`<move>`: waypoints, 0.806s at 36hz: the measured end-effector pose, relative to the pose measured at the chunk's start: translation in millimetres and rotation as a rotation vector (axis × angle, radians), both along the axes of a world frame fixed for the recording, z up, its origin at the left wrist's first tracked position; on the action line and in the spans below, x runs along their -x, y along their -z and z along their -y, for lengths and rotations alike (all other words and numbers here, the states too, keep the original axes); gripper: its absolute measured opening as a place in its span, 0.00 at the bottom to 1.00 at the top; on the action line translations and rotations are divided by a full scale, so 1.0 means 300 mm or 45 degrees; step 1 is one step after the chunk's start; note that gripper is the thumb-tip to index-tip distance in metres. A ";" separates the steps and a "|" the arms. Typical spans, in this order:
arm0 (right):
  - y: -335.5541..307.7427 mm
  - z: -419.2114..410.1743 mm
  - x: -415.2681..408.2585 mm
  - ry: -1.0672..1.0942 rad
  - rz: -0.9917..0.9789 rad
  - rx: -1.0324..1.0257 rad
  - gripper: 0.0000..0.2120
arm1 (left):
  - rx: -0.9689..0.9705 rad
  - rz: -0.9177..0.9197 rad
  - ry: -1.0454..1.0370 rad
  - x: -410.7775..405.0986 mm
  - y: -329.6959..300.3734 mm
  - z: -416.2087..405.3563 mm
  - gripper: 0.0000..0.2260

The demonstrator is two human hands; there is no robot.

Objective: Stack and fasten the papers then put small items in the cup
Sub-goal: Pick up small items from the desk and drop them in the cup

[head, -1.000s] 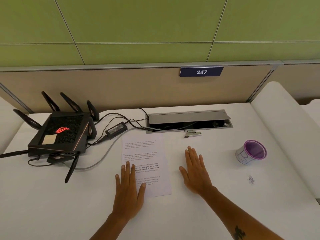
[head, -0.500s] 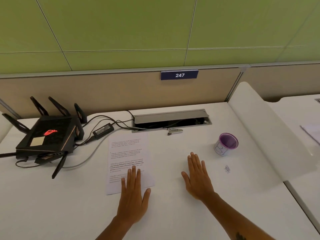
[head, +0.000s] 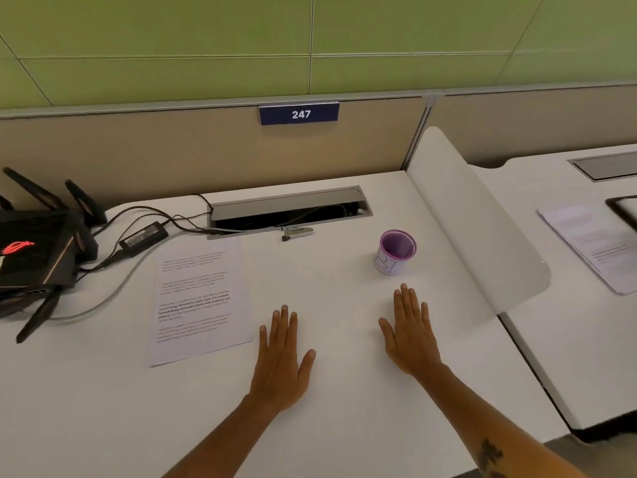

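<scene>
We are keeping both palms flat on the white desk top (head: 103,426): the left hand (head: 281,360) is lying with straight fingers close together and the thumb spread, just beside the lower right corner of the white printed paper sheet (head: 198,298) and apart from it; the right hand (head: 410,334) is lying the same way, near the small white cup with the purple rim (head: 394,251) and short of it. Neither hand is holding anything. We are judging this a ready stance, with the fastening work not yet begun.

The sheet is lying flat and slightly askew between the grey power cable and the bare middle of the desk. The small silver stapler (head: 297,232) is resting against the front edge of the open grey cable tray (head: 289,210), well apart from both hands, so we are expecting a forward reach for it. The cup is standing upright with its mouth open, suited to receiving small items; we are seeing none of those on the desk here. More white papers (head: 593,246) are lying on the neighbouring desk beyond the white divider panel (head: 475,229), likely the rest of the stack. The black router with antennas (head: 38,257) is crowding the left edge
</scene>
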State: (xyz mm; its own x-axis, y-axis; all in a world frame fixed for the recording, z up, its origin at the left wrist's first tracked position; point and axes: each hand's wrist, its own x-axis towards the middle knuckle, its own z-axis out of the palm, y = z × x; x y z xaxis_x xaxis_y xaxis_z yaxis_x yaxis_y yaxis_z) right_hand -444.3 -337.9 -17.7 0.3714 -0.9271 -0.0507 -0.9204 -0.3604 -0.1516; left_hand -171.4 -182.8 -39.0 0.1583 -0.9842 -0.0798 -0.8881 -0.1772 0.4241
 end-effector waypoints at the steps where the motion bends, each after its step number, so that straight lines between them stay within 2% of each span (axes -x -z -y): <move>1: 0.001 0.004 0.021 0.013 -0.001 0.005 0.36 | -0.011 0.002 0.010 0.019 0.006 0.014 0.37; 9: 0.015 0.057 0.139 0.141 -0.067 0.011 0.38 | -0.080 0.105 0.014 0.113 0.059 0.085 0.38; 15: 0.037 0.110 0.155 0.196 -0.133 -0.016 0.41 | -0.018 0.201 -0.001 0.123 0.064 0.086 0.37; 24: 0.062 0.170 0.101 0.112 -0.160 -0.050 0.39 | 0.000 0.192 -0.024 0.122 0.056 0.092 0.36; 29: 0.065 0.186 0.100 -0.027 -0.137 -0.087 0.37 | 0.011 0.177 -0.028 0.122 0.053 0.095 0.36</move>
